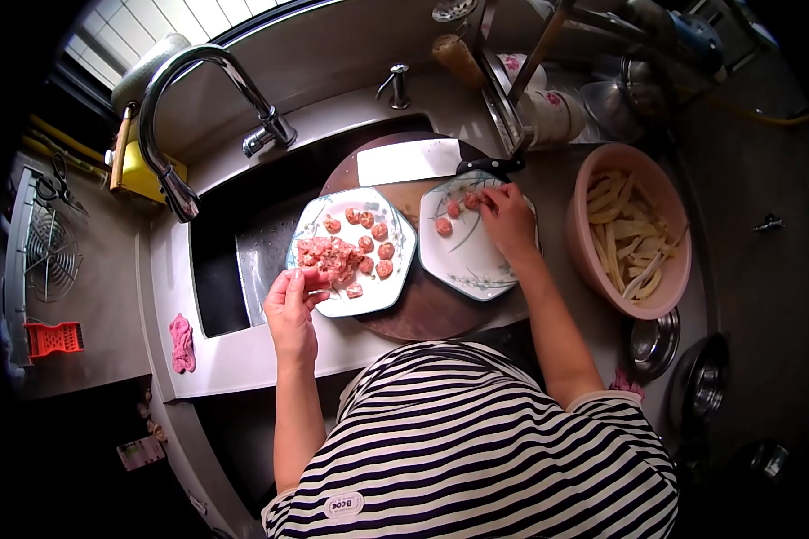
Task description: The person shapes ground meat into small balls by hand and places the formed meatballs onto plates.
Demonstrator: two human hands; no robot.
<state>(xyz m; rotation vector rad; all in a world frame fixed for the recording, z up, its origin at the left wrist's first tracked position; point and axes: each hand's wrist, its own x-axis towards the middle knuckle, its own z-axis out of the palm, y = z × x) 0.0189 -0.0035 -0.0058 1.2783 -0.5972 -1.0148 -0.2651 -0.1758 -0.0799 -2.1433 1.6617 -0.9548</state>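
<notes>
My left hand (294, 301) is at the lower left edge of the left plate (333, 304), its thumb and fingertips pinched together beside a mound of minced meat (325, 255). Several small meatballs (384, 269) lie around the mound on that plate. Over the right plate (476, 260), my right hand (507, 216) has its fingers closed at the upper side, touching or next to a meatball (472, 199). Two more meatballs (443, 226) rest to its left. What either hand's fingertips hold is too small to make out.
Both plates sit on a round board (413, 314) across the sink (216, 260). A cleaver (408, 162) lies behind them. On the right stands a pink basin (584, 260) of pale strips. The faucet (184, 199) arches at the left; a rack (503, 99) stands behind.
</notes>
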